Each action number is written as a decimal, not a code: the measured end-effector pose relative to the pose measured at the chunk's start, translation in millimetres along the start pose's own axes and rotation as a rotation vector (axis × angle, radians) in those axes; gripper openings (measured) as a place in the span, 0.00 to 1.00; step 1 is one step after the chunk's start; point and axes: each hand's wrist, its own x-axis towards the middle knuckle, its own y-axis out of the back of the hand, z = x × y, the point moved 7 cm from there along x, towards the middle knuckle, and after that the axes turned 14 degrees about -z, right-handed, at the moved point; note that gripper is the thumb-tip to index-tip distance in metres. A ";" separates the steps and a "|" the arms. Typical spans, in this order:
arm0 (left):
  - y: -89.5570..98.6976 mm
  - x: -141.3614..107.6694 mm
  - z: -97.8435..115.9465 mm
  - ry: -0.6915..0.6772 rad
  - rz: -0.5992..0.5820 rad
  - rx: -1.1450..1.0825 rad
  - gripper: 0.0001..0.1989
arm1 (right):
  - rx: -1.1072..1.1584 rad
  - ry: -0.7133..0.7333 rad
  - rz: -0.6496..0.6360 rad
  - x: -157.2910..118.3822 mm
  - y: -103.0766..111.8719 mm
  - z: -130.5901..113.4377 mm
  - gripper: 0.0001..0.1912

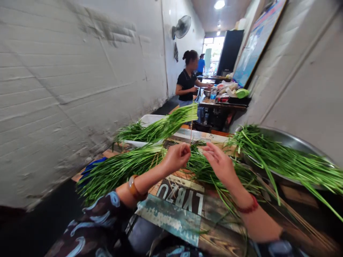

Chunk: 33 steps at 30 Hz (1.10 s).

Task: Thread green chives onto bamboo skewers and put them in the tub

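My left hand point(177, 156) is closed in a pinch at the lower end of a thin upright wooden skewer point(191, 131). At the skewer's upper part are the pale cut ends of a bunch of garlic chives point(171, 123), whose green leaves reach left over a white tray point(152, 118). My right hand point(219, 161) is open, its fingers stretched toward the skewer, with no object visible in it. Another bunch of chives point(118, 167) lies beside my left forearm. Loose chives point(203, 167) are spread on the table beneath and between my hands.
A large metal basin point(297, 141) heaped with chives stands at the right. Several loose skewers point(297, 217) lie by the table's right side. The wooden table point(214, 228) carries printed lettering. A person in a dark shirt point(186, 84) works at another table; someone in blue stands farther back.
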 end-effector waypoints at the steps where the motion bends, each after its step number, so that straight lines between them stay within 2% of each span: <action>1: -14.5 -2.5 7.3 -0.011 -0.042 0.039 0.04 | 0.104 0.019 0.006 11.2 -4.1 -12.4 0.27; 2: -29.1 -4.8 13.3 -0.019 -0.082 0.072 0.04 | 0.193 0.040 0.011 20.1 -7.5 -22.8 0.29; 5: -68.7 -10.9 23.3 -0.031 -0.161 0.128 0.05 | 0.368 0.051 0.141 26.1 -4.8 -36.2 0.21; 7: -88.0 -15.0 27.5 -0.056 -0.183 0.105 0.04 | 0.419 0.024 0.209 15.6 2.4 -35.2 0.17; 9: -96.6 -19.0 33.8 -0.113 -0.190 0.048 0.01 | 0.414 0.006 0.242 -1.0 15.6 -34.8 0.16; 11: -87.8 -21.7 43.6 -0.178 -0.125 0.012 0.06 | 0.368 0.016 0.259 -19.5 35.5 -40.6 0.16; 15: -31.2 -22.9 78.1 -0.316 0.216 0.102 0.11 | 0.249 0.048 0.177 -52.7 71.1 -70.2 0.15; 16: -18.4 -21.9 89.6 -0.351 0.277 0.130 0.12 | 0.227 0.048 0.144 -60.5 76.1 -79.1 0.15; 17: -9.5 -19.6 101.4 -0.385 0.289 0.139 0.15 | 0.211 0.047 0.118 -68.6 79.6 -87.9 0.14; 19: -3.2 -14.0 124.9 -0.451 0.198 0.109 0.23 | 0.200 0.043 0.079 -85.0 82.0 -103.7 0.14; 21: -11.3 -10.8 143.0 -0.488 -0.014 -0.002 0.30 | 0.234 0.033 0.040 -100.4 79.0 -114.3 0.13; 23: -29.4 -12.7 149.4 -0.455 -0.272 -0.162 0.32 | 0.306 0.014 -0.008 -112.5 72.1 -116.8 0.14; 25: -50.7 -17.4 139.4 -0.335 -0.468 -0.305 0.28 | 0.379 -0.022 -0.046 -120.2 63.8 -108.0 0.14; 26: -60.0 -19.4 128.4 -0.259 -0.508 -0.352 0.24 | 0.406 -0.047 -0.054 -122.4 59.6 -98.9 0.15; 27: -67.8 -20.5 114.5 -0.186 -0.506 -0.378 0.20 | 0.425 -0.078 -0.054 -124.1 55.4 -86.8 0.15; 29: -79.6 -21.4 82.0 -0.072 -0.414 -0.356 0.15 | 0.450 -0.159 -0.040 -127.3 45.9 -55.2 0.16; 31: -90.4 -23.4 51.0 -0.006 -0.307 -0.249 0.12 | 0.471 -0.254 -0.020 -133.4 34.8 -19.4 0.15; 33: -102.3 -26.8 27.2 0.042 -0.260 -0.131 0.10 | 0.489 -0.333 -0.001 -142.9 25.1 12.1 0.15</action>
